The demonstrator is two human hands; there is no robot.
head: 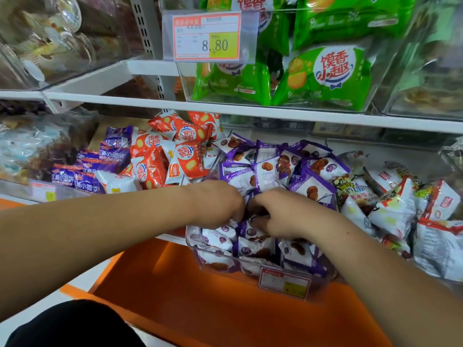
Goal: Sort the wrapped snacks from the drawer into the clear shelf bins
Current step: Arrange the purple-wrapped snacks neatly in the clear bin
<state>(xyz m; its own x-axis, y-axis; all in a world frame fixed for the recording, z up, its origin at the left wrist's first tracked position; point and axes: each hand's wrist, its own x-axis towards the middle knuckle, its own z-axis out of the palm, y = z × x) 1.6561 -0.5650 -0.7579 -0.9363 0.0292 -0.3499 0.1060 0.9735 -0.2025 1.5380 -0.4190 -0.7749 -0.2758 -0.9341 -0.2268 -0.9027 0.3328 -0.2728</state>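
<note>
Head view: a left hand and a right hand meet over a clear plastic shelf bin heaped with purple-and-white wrapped snacks, above an orange drawer. Fingers curl down among the packets; whether either hand grasps one cannot be told.
</note>
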